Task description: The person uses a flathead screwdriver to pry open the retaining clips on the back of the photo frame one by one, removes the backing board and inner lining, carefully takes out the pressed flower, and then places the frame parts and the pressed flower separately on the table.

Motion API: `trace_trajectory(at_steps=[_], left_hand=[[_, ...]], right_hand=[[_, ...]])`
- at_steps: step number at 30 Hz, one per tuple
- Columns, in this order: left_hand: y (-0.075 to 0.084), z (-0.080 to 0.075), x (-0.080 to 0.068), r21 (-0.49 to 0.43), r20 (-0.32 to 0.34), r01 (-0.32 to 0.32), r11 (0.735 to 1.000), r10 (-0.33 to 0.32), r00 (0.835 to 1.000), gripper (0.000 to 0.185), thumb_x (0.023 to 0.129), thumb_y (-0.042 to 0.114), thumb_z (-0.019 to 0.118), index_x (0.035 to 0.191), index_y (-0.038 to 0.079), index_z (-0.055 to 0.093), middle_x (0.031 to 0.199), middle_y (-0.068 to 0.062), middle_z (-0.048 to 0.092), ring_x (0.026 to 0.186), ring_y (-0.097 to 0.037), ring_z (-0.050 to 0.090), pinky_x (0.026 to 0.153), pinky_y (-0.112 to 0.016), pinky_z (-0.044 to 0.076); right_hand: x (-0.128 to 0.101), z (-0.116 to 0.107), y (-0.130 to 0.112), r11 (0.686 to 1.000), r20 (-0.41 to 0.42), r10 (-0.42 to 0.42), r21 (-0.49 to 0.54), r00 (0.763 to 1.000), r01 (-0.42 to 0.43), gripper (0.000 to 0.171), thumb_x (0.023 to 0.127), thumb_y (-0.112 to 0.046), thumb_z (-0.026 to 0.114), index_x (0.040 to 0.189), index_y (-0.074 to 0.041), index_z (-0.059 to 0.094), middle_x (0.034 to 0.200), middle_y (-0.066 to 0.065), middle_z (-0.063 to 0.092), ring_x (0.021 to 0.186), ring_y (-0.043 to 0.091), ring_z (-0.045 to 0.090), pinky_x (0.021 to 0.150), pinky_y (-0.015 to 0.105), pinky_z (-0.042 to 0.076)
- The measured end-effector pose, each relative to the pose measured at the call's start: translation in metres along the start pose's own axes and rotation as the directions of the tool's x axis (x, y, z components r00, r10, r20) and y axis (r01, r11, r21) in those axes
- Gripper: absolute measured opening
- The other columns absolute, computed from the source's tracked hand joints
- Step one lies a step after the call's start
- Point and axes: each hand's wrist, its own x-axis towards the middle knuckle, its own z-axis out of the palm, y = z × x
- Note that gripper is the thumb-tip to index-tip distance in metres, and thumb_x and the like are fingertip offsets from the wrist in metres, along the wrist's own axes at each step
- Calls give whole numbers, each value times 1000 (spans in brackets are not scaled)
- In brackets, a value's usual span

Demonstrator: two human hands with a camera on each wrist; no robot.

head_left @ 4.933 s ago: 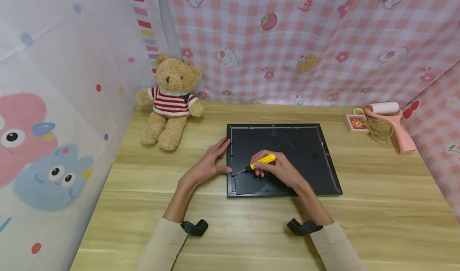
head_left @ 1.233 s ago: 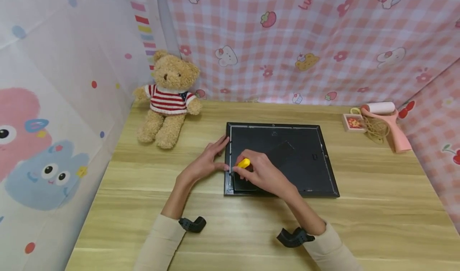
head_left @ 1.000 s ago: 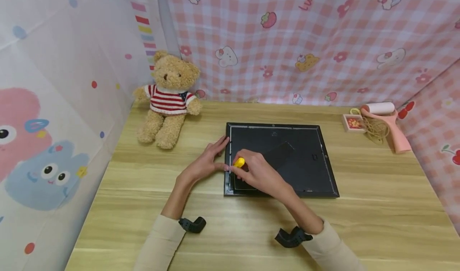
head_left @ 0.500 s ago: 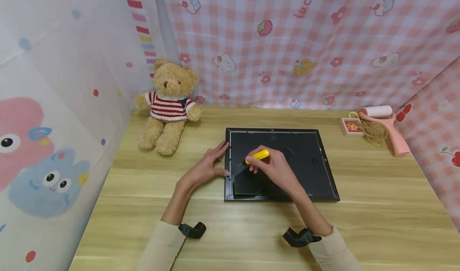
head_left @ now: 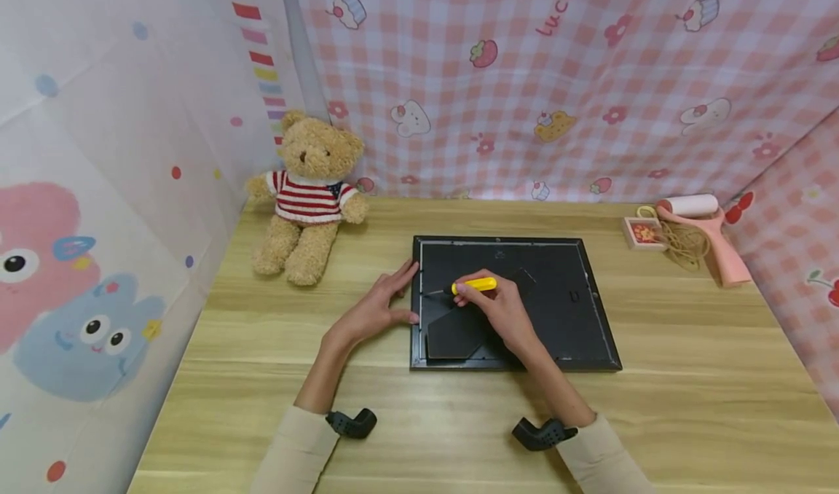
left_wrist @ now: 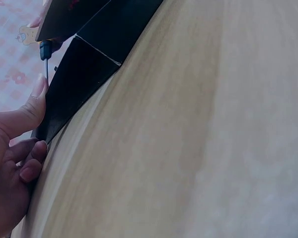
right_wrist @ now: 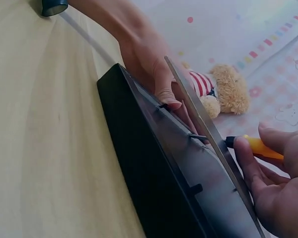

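A black picture frame (head_left: pixel 557 268) lies face down on the wooden table. Its stand flap (head_left: pixel 454 336) rises off the back, as the right wrist view shows. My right hand (head_left: pixel 505 310) pinches a screwdriver (head_left: pixel 477 285) by its yellow handle. The shaft slants left, its tip right at a small dark tab (head_left: pixel 422 294) on the frame's left inner edge. In the right wrist view the flap (right_wrist: pixel 203 119) partly covers the shaft; another bent tab (right_wrist: pixel 194 189) shows nearer. My left hand (head_left: pixel 373 308) rests along the frame's left side, fingers extended, thumb (left_wrist: pixel 34 106) against the edge.
A teddy bear (head_left: pixel 308 199) in a striped shirt sits at the back left. At the back right are a pink-handled lint roller (head_left: pixel 717 242), a bundle of twine (head_left: pixel 684 246) and a small box (head_left: pixel 644 233). Patterned cloth hangs behind.
My right hand has drawn the screwdriver back from a lower spot on the frame's left edge and moved its tip farther up that edge. My left hand stays at the frame's side.
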Motion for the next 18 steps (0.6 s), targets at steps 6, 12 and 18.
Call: trace_trajectory(at_steps=[6,12,18], left_hand=[[0,0,-1,-11,0,7,1000,-7,1000,102,93,17,86,175,9,25,184,-11,18,121,-29,49,111,-46,44],[-2,1,0,-3,4,1,1000,-1,1000,101,94,20,85,175,8,25,184,-12,18,122,-28,49,111,-46,44],[-2,1,1,4,-4,-8,1000,8,1000,102,93,18,86,174,7,26,184,-13,19,120,-29,49,109,-45,44]], right_hand=[[6,-1,-4,997,29,-8,-72,1000,11,24,104,-14,78,119,5,78,105,22,80,84,14,77,90,23,63],[16,0,-14,985,70,-39,-168,997,50,19,104,-13,77,115,3,79,100,19,81,82,16,76,85,23,63],[30,2,-28,940,145,-64,-322,987,108,18,104,-18,77,111,-1,79,92,10,81,79,20,76,79,26,62]])
